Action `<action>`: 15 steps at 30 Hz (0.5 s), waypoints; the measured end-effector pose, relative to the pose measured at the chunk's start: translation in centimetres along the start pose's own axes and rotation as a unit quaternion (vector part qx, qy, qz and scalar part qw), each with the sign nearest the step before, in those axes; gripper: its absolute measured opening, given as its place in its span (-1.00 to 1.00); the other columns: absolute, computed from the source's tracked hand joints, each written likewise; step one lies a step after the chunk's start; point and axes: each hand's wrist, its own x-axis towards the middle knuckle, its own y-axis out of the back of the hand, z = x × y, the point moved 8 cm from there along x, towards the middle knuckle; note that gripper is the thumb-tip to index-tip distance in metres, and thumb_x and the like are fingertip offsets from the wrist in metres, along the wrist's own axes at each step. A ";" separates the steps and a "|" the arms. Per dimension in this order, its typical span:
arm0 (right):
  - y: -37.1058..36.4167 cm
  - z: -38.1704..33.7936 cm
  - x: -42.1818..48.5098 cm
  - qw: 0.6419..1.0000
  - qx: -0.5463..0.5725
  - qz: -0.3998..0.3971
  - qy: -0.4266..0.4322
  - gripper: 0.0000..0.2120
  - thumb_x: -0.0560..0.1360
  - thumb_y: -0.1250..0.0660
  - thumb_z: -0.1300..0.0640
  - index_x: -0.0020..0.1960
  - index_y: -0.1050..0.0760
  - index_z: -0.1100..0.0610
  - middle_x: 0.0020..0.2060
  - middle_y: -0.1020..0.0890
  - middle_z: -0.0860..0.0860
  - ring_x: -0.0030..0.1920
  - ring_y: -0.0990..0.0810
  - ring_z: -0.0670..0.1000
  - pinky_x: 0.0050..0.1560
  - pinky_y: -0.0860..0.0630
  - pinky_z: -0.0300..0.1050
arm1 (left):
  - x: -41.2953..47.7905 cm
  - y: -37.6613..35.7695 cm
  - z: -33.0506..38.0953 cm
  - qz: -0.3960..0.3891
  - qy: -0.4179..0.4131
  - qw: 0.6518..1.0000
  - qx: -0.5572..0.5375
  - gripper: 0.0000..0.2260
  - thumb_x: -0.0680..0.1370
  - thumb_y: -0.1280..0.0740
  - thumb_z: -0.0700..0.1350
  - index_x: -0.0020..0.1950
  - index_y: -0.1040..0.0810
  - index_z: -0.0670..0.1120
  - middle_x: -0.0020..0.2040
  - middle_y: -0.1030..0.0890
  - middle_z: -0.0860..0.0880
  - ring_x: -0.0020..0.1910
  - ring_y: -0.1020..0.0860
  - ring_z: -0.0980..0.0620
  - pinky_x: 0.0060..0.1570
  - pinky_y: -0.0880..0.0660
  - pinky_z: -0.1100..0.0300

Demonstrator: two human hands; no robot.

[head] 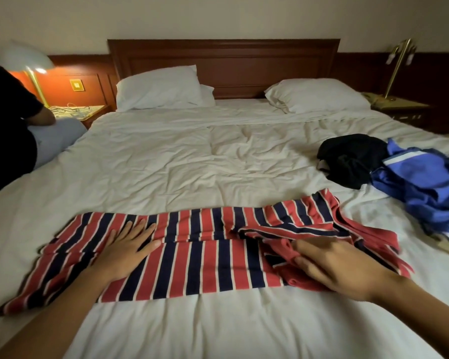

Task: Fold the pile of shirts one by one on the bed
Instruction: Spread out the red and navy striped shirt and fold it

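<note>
A red, navy and white striped shirt lies sideways across the near part of the white bed, folded lengthwise into a long band. My left hand presses flat on its left part, fingers straight and spread. My right hand rests on the bunched collar end at the right, fingers mostly straight and touching the red placket. At the right of the bed lie a crumpled black shirt and a crumpled blue shirt, touching each other.
Two white pillows lean at the dark wooden headboard. A person in a black top sits on the bed's left edge. Bedside tables with brass lamps flank the bed.
</note>
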 end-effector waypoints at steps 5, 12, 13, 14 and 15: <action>-4.2 1.0 -0.9 0.990 0.000 -0.139 0.005 -0.53 0.62 -0.03 -0.29 0.51 -0.20 -0.27 0.49 -0.19 -0.38 0.46 -0.18 -0.34 0.43 -0.20 -0.34 | 0.7 -0.2 -1.5 -0.020 0.012 1.000 -0.015 -0.36 0.44 0.26 0.49 0.52 0.21 0.40 0.62 0.16 0.19 0.60 0.23 0.00 0.54 0.26 -0.17; 1.3 7.4 2.8 0.966 0.192 -0.110 -0.136 -0.71 0.63 -0.27 0.10 0.15 -0.55 -0.30 0.01 -0.64 -0.38 0.05 -0.57 -0.37 0.07 -0.42 -0.45 | 1.3 -0.3 -2.9 -0.008 0.023 0.999 -0.044 -0.38 0.48 0.20 0.47 0.54 0.11 0.40 0.61 0.12 0.25 0.61 0.17 0.02 0.52 0.27 -0.20; 1.4 8.4 4.1 0.956 0.202 -0.151 -0.149 -0.72 0.62 -0.29 0.14 0.09 -0.56 -0.27 -0.05 -0.67 -0.34 0.00 -0.59 -0.35 0.03 -0.42 -0.47 | 1.4 -0.4 -3.0 -0.006 0.022 0.999 -0.043 -0.40 0.48 0.20 0.46 0.53 0.13 0.41 0.61 0.12 0.24 0.61 0.17 0.02 0.52 0.28 -0.20; 1.3 9.4 5.5 0.948 0.201 -0.190 -0.158 -0.74 0.62 -0.30 0.17 0.05 -0.59 -0.21 -0.07 -0.69 -0.29 -0.02 -0.61 -0.31 0.00 -0.42 -0.47 | 1.4 -0.5 -3.0 -0.003 0.022 0.999 -0.041 -0.41 0.48 0.20 0.46 0.51 0.15 0.42 0.61 0.13 0.24 0.61 0.18 0.02 0.52 0.28 -0.20; 1.1 10.7 7.1 0.945 0.182 -0.214 -0.170 -0.76 0.62 -0.29 0.21 0.05 -0.62 -0.10 -0.05 -0.70 -0.21 -0.01 -0.62 -0.23 0.01 -0.43 -0.43 | 1.3 -0.6 -3.0 0.000 0.023 0.999 -0.040 -0.42 0.48 0.20 0.45 0.51 0.15 0.42 0.61 0.13 0.24 0.61 0.19 0.03 0.52 0.29 -0.19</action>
